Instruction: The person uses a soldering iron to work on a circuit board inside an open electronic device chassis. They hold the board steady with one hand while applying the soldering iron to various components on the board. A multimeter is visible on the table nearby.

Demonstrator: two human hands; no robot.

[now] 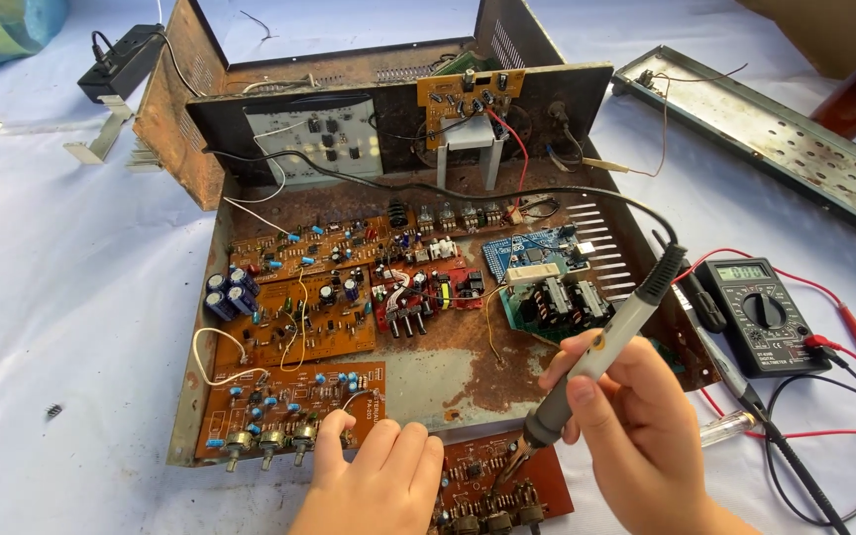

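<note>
Small red circuit board (500, 478) lies nearest, pinned under the flat, empty left hand (374, 482). Right hand (626, 416) grips a soldering iron (596, 352), tip angled down-left onto it.

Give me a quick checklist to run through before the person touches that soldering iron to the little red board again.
1. Soldering iron held firmly in right hand: ok.
2. Tip over the small red board: ok.
3. Left hand steadying beside the board: ok.
4. Iron's black cord clear of the parts in the rusty chassis: not ok, it drapes across.
5. Tip hot: cannot tell.
6. Multimeter out of the way: ok.
</note>
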